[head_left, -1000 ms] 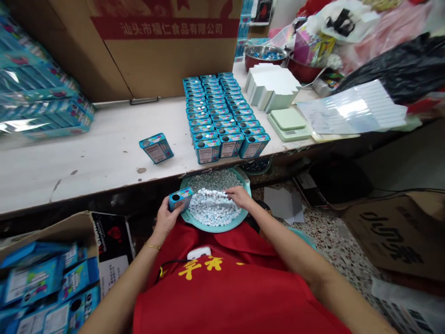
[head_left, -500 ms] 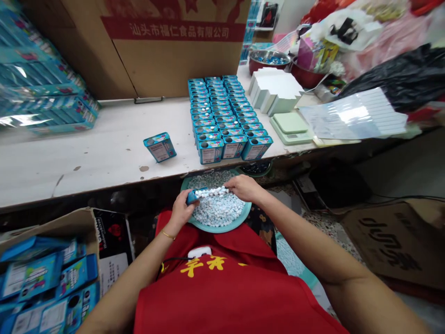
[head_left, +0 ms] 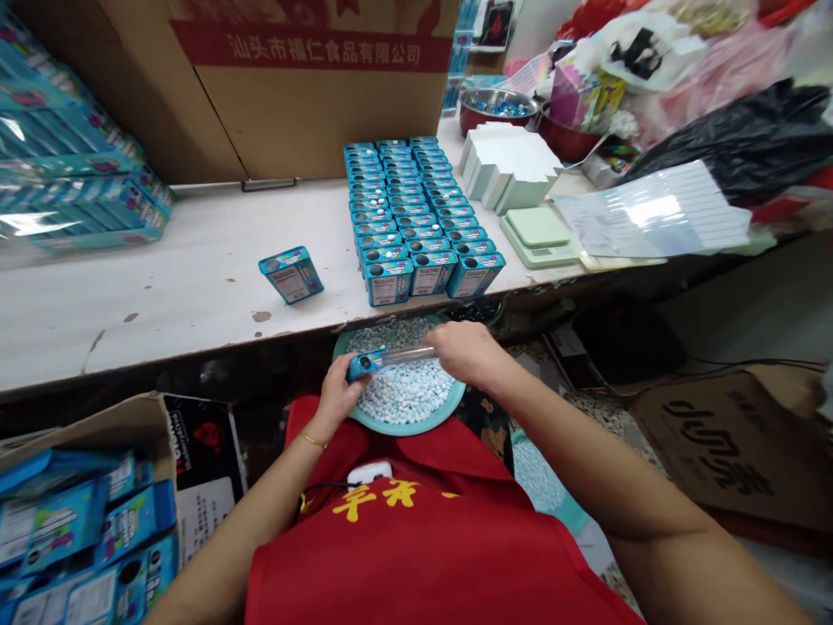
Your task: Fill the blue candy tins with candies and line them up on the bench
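Over a round green basin of small white and pale-blue pieces, at the near edge of the worktop, the person's two hands meet at one small blue box. The left hand has its fingers closed around the blue box, which is tilted toward the basin's middle. The right hand grips the end of a slim, clear scoop, its other end at the box; whether the tip sits inside the opening is too small to tell.

On the worktop, one lone box stands apart, to the left of a block of blue boxes ranged in three columns. Some of those have white pieces on top. To the right of the block lie a stack of white card, a pale green scale and a clear plastic sheet. Behind the block rises a large brown carton, and a metal bowl holding blue-wrapped items is behind the white card.

Below the worktop, at the lower left, an open carton holds more blue boxes. Across the person's lap lies a red apron with yellow characters.
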A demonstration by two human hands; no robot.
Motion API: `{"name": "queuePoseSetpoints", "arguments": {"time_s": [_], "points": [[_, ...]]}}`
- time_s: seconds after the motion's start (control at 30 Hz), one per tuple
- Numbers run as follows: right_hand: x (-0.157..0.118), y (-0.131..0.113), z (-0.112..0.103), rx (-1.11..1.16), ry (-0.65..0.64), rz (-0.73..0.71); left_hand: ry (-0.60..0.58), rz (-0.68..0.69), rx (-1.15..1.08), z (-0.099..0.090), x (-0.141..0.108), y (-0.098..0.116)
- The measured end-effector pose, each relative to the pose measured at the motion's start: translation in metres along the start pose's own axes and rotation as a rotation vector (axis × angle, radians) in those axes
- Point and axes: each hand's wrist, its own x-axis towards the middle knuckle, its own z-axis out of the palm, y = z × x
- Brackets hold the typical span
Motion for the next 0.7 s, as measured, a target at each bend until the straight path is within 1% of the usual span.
{"name": "queuePoseSetpoints", "arguments": {"time_s": [0.03,0.1,0.13,0.17,0.2,0.27,0.33,0.4,0.47,0.53,0.6,0.7], "points": [[-0.003,0.014,0.013,0.000,-0.020,0.042,0.006,-0.047,-0.048,-0.003,-0.001,-0.003],[-0.005,0.035,0.047,0.034,-0.075,0.137,-0.007,-0.140,-0.164,-0.009,-0.002,-0.007],[-0.004,0.040,0.066,0.079,-0.099,0.165,-0.020,-0.180,-0.218,-0.010,-0.001,-0.009],[-0.001,0.039,0.086,0.143,-0.118,0.195,-0.029,-0.216,-0.265,-0.010,-0.001,-0.010],[0.005,0.033,0.105,0.219,-0.118,0.215,-0.031,-0.251,-0.307,-0.009,0.001,-0.010],[0.021,0.011,0.137,0.297,-0.104,0.233,-0.038,-0.327,-0.392,-0.004,0.004,-0.009],[0.039,-0.015,0.158,0.352,-0.068,0.253,-0.073,-0.395,-0.478,0.002,0.007,-0.005],[0.054,-0.032,0.168,0.412,-0.030,0.267,-0.098,-0.435,-0.543,0.006,0.008,-0.001],[0.061,-0.034,0.173,0.473,0.000,0.266,-0.065,-0.431,-0.575,0.004,0.007,0.001],[0.060,-0.023,0.173,0.519,0.022,0.254,0.012,-0.392,-0.592,-0.004,0.004,0.001],[0.054,-0.006,0.169,0.567,0.048,0.234,0.081,-0.331,-0.561,-0.016,0.001,-0.002],[0.041,0.019,0.151,0.690,0.119,0.164,0.122,-0.246,-0.395,-0.029,-0.003,-0.006]]}}
